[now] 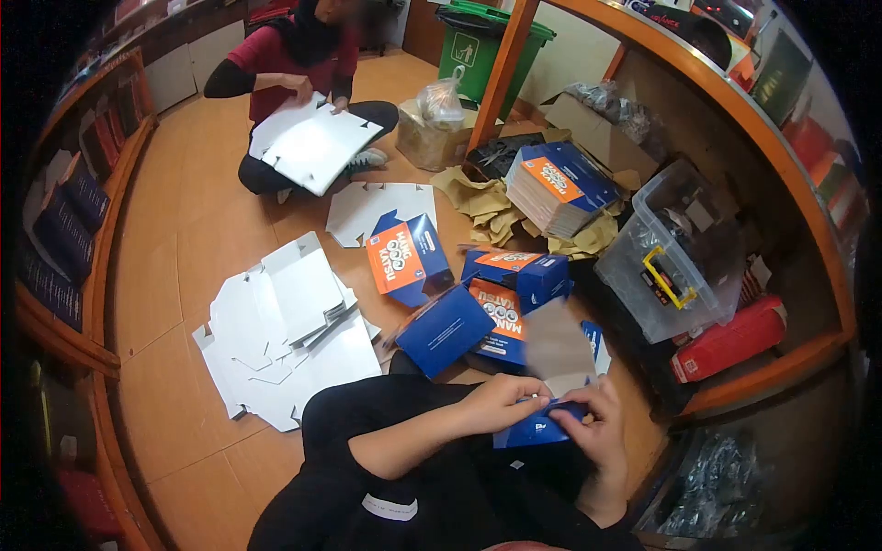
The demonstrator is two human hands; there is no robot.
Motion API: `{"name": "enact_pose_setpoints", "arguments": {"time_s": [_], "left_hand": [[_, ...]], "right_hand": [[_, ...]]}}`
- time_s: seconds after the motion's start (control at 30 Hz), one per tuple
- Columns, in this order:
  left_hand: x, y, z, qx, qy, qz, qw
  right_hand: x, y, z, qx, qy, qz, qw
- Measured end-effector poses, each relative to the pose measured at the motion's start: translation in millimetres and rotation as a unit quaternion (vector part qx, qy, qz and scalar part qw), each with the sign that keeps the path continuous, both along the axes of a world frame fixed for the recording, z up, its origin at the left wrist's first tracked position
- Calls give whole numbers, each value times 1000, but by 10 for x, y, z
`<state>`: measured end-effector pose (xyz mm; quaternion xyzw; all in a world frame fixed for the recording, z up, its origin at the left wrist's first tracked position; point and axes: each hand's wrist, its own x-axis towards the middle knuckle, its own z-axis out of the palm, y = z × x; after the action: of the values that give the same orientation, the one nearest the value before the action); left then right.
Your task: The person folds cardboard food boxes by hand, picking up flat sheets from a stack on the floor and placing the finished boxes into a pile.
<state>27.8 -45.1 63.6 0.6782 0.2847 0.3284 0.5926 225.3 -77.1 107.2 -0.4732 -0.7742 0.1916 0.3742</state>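
Observation:
A blue carton [537, 430] with a raised, blurred grey-brown flap [559, 344] is at my lap. My left hand [507, 401] is closed on its top edge, fingertips at the base of the flap. On the right side of the same carton, my right hand [595, 418] grips it with the thumb pressed against the blue face. Just beyond my hands stand folded blue and orange boxes [446, 329], [404, 257]. Flat white cardboard sheets [266, 354] lie stacked on the floor to the left.
Across the floor, a seated person [299, 92] holds white sheets [322, 147]. Flat blue and orange cartons [560, 184] are stacked on brown paper [478, 207]. A clear plastic bin [675, 257] stands right, beside a wooden shelf frame [781, 376]. A green bin [478, 60] is behind.

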Motion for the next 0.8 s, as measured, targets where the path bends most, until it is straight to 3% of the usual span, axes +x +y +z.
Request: {"name": "enact_pose_setpoints", "arguments": {"time_s": [0.07,0.1,0.23,0.33,0.37,0.47,0.5,0.6,0.67,0.8], "left_hand": [[35,-1,-120,44,-48,8,998],[47,10,-183,67,-71,13,995],[86,32,-155,-129,-250,130,951],[110,75,-170,-186,-409,162,879],[81,88,-159,-182,-429,138,874],[-57,62,37,-290,-433,65,851],[-74,106,-20,-327,-465,-6,823],[-129,150,-82,-309,-433,-44,846],[-169,124,6,-246,-276,10,929],[-118,114,-25,-210,-298,25,931]], "right_hand": [[-38,11,45,-52,-30,66,996],[-76,-4,20,-98,41,44,993],[-195,-50,19,79,108,-33,990],[-258,13,103,169,-98,83,977],[-386,-11,138,150,-142,59,977],[-522,97,-183,166,-70,-13,983],[-587,83,-144,157,-46,-31,986],[-573,84,-183,207,-78,-48,974],[-497,111,-165,213,-58,-60,973],[-247,113,-152,170,-48,24,984]]}}
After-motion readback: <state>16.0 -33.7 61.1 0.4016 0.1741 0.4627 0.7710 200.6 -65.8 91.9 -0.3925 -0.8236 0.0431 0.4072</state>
